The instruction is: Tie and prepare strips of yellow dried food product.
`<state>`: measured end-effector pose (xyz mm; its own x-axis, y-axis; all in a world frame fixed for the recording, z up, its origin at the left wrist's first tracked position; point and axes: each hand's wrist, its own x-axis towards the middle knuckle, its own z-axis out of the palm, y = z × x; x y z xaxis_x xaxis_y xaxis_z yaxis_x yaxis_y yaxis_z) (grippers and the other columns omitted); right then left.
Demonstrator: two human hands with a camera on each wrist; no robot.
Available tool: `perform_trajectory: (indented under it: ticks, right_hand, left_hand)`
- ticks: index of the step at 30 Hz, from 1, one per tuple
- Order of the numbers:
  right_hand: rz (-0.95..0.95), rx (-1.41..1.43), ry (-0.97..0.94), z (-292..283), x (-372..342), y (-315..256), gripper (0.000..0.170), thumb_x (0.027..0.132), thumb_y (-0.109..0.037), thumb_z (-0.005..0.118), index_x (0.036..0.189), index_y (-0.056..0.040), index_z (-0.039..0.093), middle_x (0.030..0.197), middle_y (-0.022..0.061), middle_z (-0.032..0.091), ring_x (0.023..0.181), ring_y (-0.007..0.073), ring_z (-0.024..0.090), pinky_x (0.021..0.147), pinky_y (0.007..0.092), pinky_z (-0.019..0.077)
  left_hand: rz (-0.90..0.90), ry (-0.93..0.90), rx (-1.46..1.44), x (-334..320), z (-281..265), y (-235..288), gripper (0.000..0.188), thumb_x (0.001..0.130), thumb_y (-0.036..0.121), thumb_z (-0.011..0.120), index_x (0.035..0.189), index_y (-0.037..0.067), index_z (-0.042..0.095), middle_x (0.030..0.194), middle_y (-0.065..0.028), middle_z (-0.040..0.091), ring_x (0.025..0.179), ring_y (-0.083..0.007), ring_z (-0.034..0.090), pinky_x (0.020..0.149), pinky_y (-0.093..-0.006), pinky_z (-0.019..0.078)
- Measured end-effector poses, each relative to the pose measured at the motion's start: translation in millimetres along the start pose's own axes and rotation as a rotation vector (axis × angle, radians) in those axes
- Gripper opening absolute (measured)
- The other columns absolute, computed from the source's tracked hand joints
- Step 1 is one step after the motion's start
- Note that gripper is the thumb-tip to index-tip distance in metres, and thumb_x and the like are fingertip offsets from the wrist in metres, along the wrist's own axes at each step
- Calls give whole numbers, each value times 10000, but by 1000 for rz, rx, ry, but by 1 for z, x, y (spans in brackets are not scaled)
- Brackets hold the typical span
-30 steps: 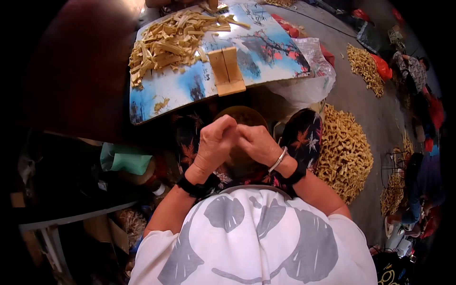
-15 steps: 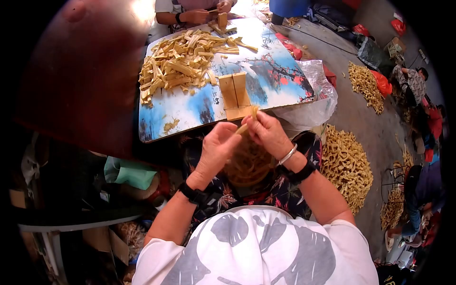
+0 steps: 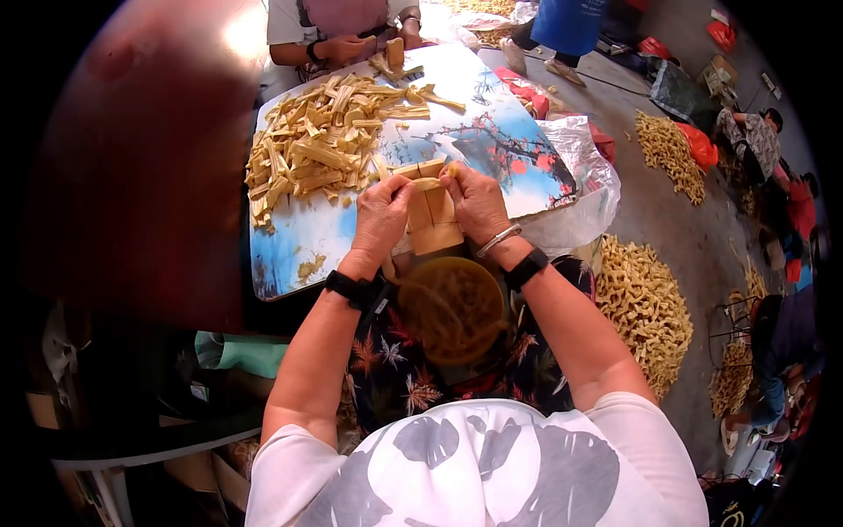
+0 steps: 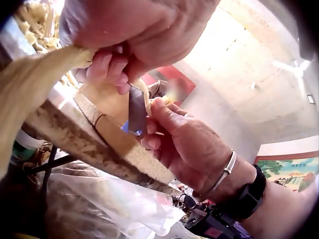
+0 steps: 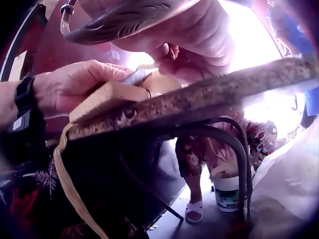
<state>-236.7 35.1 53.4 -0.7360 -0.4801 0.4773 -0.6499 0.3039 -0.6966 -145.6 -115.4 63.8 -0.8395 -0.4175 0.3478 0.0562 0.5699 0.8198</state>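
Over the near table edge, my left hand and right hand pinch a pale yellow strip between them, fingers curled. The strip crosses the upper part of an upright wooden stand with a dark slit. In the left wrist view a flat metal blade stands right at the strip, between the hands. A long tail of the strip hangs from the left hand toward my lap. Below, between my knees, sits a round basin with more strips inside.
A heap of flat yellow pieces covers the left of the painted table. Across it sits another person beside a second wooden block. Knotted yellow pieces are piled on the floor at right, near a plastic bag.
Both hands have moved from over the basin, forward and up to the wooden stand, with the strip stretched between them. A person in blue has stepped further into view at the back.
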Motion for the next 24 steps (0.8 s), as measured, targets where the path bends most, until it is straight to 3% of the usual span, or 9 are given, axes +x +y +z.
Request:
perform_trajectory:
  ticks: [3, 7, 10, 14, 16, 19, 21, 22, 24]
  right_hand:
    - [16, -216, -79, 5, -6, -3, 179, 937, -254, 560, 1022, -98, 585, 968, 108, 655, 856, 375, 635, 708, 467, 517]
    - [-4, -217, -107, 1, -11, 6, 180, 933, -231, 577, 984, -58, 569, 907, 156, 656, 836, 386, 635, 701, 480, 508]
    - [-10, -41, -160, -18, -25, 6, 165, 935, -189, 587, 971, -30, 563, 840, 189, 649, 800, 391, 636, 677, 462, 495]
    - [26, 176, -264, -48, -68, -17, 151, 926, -160, 612, 948, -15, 572, 794, 198, 644, 734, 360, 642, 642, 395, 489]
    - [63, 252, -347, -52, -92, -21, 170, 907, -159, 629, 927, -6, 559, 779, 216, 639, 758, 406, 631, 639, 428, 492]
    - [174, 146, -419, -50, -114, -26, 274, 847, -263, 718, 959, -37, 612, 779, 170, 667, 721, 349, 654, 648, 406, 508]
    - [205, 50, -363, -50, -116, -37, 343, 786, -307, 768, 989, -61, 641, 735, 125, 657, 749, 306, 651, 684, 394, 514]
    - [104, 111, -283, -45, -117, -42, 333, 779, -301, 767, 977, -61, 649, 736, 125, 647, 769, 309, 640, 698, 396, 511]
    - [-101, 183, -85, -39, -114, -43, 312, 765, -288, 766, 954, -62, 664, 739, 124, 627, 810, 314, 617, 724, 401, 503]
  left_hand:
    - [-31, 12, 46, 0, 7, -14, 163, 932, 143, 614, 901, 1, 688, 669, -20, 599, 637, -80, 538, 586, -253, 440]
    - [-131, 14, 68, -9, -3, -17, 159, 939, 133, 598, 932, 6, 693, 697, 5, 583, 613, -92, 521, 567, -260, 433]
    - [-473, -154, -756, -26, -28, 0, 161, 933, 101, 586, 1010, -3, 681, 751, 6, 578, 645, -101, 514, 608, -260, 444]
    - [-420, -133, -960, -55, -28, 23, 179, 931, 68, 572, 1074, 10, 663, 806, -25, 596, 746, -113, 550, 707, -246, 459]
    - [-400, -153, -902, -68, -25, 31, 150, 931, 81, 602, 1053, 17, 661, 847, -42, 652, 783, -107, 596, 747, -251, 481]
    - [-374, -154, -717, -83, -20, 45, 117, 929, 93, 633, 1018, 23, 661, 906, -52, 706, 813, -93, 628, 778, -243, 494]
    - [-349, -104, -668, -90, -11, 52, 91, 930, 79, 628, 980, 14, 666, 855, -43, 696, 694, -61, 558, 643, -217, 447]
    - [-329, -84, -648, -93, -6, 55, 82, 930, 72, 625, 961, 10, 669, 830, -38, 691, 635, -45, 523, 576, -204, 423]
    - [-220, -121, -404, -99, -3, 62, 81, 890, 45, 651, 923, -24, 676, 821, -23, 660, 759, -85, 581, 681, -226, 459]
